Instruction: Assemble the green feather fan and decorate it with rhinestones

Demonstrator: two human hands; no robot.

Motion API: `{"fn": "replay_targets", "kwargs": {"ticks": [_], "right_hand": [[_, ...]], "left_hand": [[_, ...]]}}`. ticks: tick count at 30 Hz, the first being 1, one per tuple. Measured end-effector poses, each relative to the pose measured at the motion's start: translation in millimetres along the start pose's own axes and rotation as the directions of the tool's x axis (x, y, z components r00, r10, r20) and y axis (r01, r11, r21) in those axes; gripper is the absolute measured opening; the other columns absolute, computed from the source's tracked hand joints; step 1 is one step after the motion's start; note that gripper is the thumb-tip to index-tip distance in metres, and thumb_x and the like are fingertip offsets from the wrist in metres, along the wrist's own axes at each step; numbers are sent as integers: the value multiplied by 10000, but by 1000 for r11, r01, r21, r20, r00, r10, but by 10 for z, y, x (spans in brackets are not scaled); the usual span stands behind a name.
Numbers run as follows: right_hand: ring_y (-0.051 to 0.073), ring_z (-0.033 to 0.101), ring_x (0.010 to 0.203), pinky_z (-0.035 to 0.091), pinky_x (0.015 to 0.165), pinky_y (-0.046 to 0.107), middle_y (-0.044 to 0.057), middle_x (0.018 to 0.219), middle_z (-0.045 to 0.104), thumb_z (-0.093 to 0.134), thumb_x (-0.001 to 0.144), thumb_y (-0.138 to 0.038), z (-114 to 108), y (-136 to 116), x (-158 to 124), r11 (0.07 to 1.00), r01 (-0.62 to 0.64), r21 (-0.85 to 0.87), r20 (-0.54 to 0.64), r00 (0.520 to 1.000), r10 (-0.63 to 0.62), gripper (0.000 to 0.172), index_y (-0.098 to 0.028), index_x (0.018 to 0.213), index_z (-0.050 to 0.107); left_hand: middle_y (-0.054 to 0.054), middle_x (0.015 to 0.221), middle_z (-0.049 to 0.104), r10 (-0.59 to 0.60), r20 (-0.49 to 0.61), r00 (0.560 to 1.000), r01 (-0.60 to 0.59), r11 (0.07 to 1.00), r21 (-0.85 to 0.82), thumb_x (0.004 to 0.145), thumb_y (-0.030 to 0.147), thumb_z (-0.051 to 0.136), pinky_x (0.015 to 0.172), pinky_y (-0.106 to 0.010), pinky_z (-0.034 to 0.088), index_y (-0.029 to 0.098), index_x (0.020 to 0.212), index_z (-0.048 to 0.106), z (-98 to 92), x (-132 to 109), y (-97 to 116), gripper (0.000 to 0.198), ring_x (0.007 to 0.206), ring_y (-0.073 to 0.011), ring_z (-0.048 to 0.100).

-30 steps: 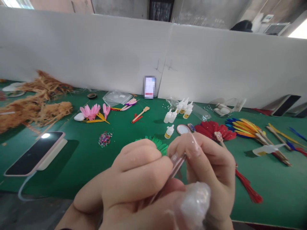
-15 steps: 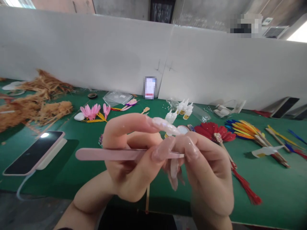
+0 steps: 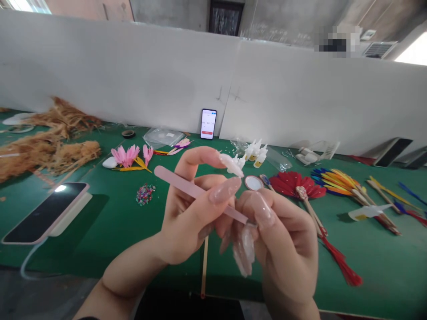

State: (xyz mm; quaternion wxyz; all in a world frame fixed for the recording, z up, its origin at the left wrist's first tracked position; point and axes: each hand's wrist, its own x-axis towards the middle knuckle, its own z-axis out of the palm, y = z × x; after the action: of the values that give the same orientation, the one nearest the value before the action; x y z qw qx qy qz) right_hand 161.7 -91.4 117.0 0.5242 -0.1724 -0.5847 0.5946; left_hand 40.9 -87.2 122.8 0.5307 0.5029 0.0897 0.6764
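Note:
My left hand point(image 3: 190, 209) is closed around a pair of pink tweezers point(image 3: 178, 181), thumb on top and the forefinger arched above. The tweezers slant down to the right, and their dark tip meets the fingertips of my right hand point(image 3: 287, 235). That hand is closed in a pinch; whatever it holds is hidden behind thumb and fingers. Long glossy nails show on both hands. Below them a thin wooden stick point(image 3: 204, 266) lies at the table's front edge. Left of my hands is a small heap of multicoloured sequins point(image 3: 145, 194).
On the green table point(image 3: 113, 235) are a lit phone on a stand point(image 3: 50, 213), pink feather petals point(image 3: 125, 156) and brown fibre point(image 3: 66, 115). Glue bottles point(image 3: 255, 151), a round white-topped lid point(image 3: 254, 182), a red feather fan point(image 3: 288, 186) and a colourful feather fan point(image 3: 336, 180) lie right. An upright phone point(image 3: 208, 124) leans behind.
The tweezers have turned from level to slanting down rightward, their blunt end rising. My left hand has shifted slightly up and right, uncovering the sequins. My right hand still pinches at the tip.

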Motion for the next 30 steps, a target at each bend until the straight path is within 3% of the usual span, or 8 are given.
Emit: {"fn": "replay_targets", "kwargs": {"ticks": [4,8,13,18,22,27,30], "right_hand": [[104,497,423,413,426,241,-34,531,552,505,965,-300,-2,-3,-1,1000,-10,7,-39,999,10,271,-217,708,528],[97,523,444,435,450,234,-29,557,588,510,968,-270,-4,12,-15,999,-3,49,-62,998,6,248,-212,730,552],[102,546,481,465,491,239,-23,591,596,486,981,-282,-5,6,-16,996,-26,81,-31,999,29,255,-214,746,557],[91,489,478,403,447,220,-27,581,559,490,978,-294,-26,1,-1,995,-37,89,2,999,37,269,-210,732,559],[100,513,524,425,494,235,-19,618,585,462,991,-283,-28,19,-10,997,-7,75,-49,999,11,281,-213,746,580],[99,555,498,454,485,245,-21,615,604,487,978,-333,-23,-2,-11,999,-39,38,-47,998,41,283,-214,743,592],[93,558,474,444,461,230,-31,580,595,510,970,-327,-18,-28,-3,999,-29,24,-62,998,30,269,-212,737,581]], "left_hand": [[95,453,376,-66,-18,998,65,997,-50,947,236,508,352,-163,353,293,1230,506,-8,0,-28,288,347,-80,331],[89,450,380,-112,-31,993,109,990,-87,936,236,518,355,-185,292,268,1083,534,-20,13,-27,151,355,-82,310],[93,438,368,-140,-73,987,133,986,-101,925,238,536,399,-198,280,263,1038,514,-34,20,-8,118,384,-86,278],[85,458,385,-176,-62,982,169,980,-105,935,248,517,361,-188,258,254,1022,516,-37,6,12,87,373,-81,306],[86,458,400,-92,-125,988,93,996,1,937,270,535,363,-195,322,271,1065,537,-8,-26,11,129,364,-84,330],[81,493,450,187,-105,977,-156,955,254,933,215,555,405,-213,386,330,1097,555,45,-61,29,200,399,-85,392],[67,543,536,195,-155,969,-154,958,243,885,219,640,436,-235,383,300,1014,610,53,-93,54,156,431,-78,423]]}}
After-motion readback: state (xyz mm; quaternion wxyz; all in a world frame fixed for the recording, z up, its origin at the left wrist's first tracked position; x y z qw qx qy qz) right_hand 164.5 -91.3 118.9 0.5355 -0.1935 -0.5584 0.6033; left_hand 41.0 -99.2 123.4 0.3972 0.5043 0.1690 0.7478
